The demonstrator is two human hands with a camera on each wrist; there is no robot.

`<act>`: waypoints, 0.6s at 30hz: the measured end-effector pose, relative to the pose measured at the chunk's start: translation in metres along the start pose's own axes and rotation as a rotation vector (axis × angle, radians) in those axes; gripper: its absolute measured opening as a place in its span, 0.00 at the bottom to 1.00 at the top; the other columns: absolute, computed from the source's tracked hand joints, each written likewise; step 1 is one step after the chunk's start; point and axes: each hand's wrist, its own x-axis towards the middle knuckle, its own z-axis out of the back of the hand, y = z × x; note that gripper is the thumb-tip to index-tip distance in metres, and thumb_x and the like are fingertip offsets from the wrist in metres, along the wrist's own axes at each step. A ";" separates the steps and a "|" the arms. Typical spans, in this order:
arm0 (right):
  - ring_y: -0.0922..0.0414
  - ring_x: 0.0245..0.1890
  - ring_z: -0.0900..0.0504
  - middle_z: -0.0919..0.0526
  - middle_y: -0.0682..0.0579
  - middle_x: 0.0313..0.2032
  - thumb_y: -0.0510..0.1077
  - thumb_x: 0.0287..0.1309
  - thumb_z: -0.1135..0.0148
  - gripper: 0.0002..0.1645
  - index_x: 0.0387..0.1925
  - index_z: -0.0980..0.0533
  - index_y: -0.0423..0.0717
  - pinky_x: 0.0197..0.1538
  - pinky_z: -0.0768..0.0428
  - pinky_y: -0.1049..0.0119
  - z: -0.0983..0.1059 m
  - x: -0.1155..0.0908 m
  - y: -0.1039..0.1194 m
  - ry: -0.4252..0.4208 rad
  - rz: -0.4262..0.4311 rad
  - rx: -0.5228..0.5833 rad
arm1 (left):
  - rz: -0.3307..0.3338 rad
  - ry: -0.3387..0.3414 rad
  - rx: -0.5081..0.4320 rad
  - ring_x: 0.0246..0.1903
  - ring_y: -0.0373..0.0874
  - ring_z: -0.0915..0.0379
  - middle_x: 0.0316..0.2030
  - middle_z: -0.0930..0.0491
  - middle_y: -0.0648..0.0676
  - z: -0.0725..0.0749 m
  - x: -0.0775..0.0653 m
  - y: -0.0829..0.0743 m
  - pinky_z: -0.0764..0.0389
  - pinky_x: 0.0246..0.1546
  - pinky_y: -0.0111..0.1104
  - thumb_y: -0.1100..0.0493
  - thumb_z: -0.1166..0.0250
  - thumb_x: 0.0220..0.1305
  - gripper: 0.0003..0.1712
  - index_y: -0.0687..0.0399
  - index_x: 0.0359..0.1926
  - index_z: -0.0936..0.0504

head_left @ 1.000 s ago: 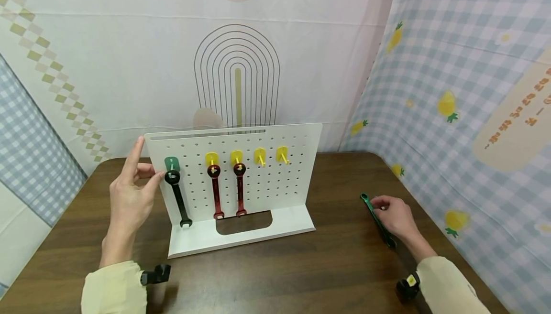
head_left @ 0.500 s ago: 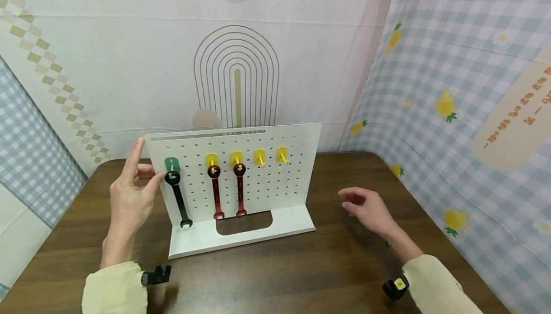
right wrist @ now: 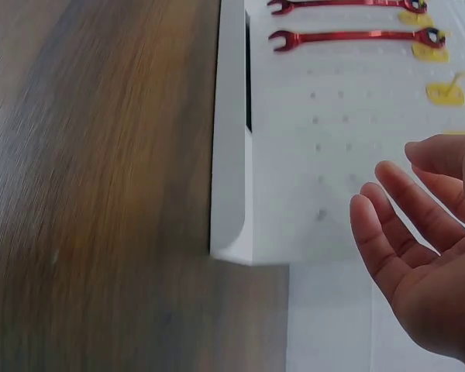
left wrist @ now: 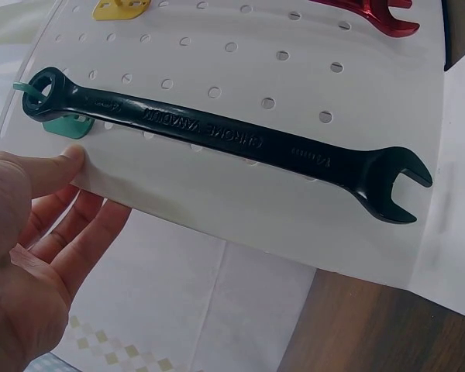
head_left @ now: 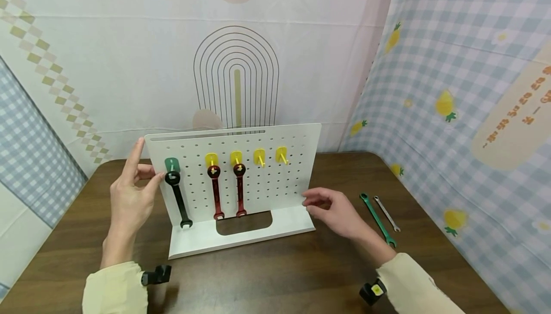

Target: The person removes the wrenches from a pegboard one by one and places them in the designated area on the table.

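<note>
My left hand (head_left: 131,204) pinches the left edge of the white pegboard (head_left: 269,194), thumb in front and fingers behind in the left wrist view. Beside that thumb, a black combination wrench (left wrist: 209,132) hangs by its ring end on a green hook (head_left: 172,162). Two red combination wrenches (head_left: 216,192) hang from yellow hooks (head_left: 212,158) further right. My right hand (head_left: 333,211) is by the board's lower right edge, holding nothing, its fingers loosely bent. Whether it touches the board cannot be told.
A green wrench (head_left: 379,218) and a smaller silver wrench (head_left: 387,213) lie on the brown wooden table (head_left: 275,280), right of the board. Two more yellow hooks (head_left: 281,155) carry nothing. Patterned cloth (head_left: 318,65) stands behind and at both sides.
My right hand has left the green wrench on the table and moved left to the pegboard's right edge, uncovering the silver wrench. My left hand keeps its hold on the board.
</note>
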 end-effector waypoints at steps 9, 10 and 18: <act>0.48 0.53 0.15 0.12 0.43 0.53 0.36 0.69 0.34 0.18 0.59 0.16 0.45 0.51 0.15 0.61 -0.026 0.014 0.022 0.063 0.054 0.060 | 0.004 0.002 0.005 0.38 0.14 0.28 0.34 0.26 0.28 0.000 0.000 0.000 0.29 0.37 0.07 0.78 0.28 0.60 0.54 0.38 0.81 0.35; 0.48 0.54 0.15 0.12 0.43 0.54 0.36 0.69 0.34 0.18 0.59 0.16 0.46 0.51 0.15 0.60 -0.028 0.016 0.024 0.067 0.057 0.064 | 0.003 0.002 0.004 0.38 0.14 0.28 0.34 0.26 0.28 -0.001 0.000 0.000 0.29 0.37 0.07 0.78 0.28 0.60 0.54 0.38 0.81 0.35; 0.45 0.58 0.17 0.14 0.41 0.58 0.38 0.69 0.34 0.21 0.62 0.18 0.40 0.56 0.16 0.53 -0.049 0.029 0.034 0.110 0.091 0.089 | 0.001 0.000 0.008 0.38 0.15 0.28 0.35 0.25 0.28 0.000 0.000 0.000 0.29 0.37 0.08 0.78 0.28 0.60 0.54 0.38 0.81 0.35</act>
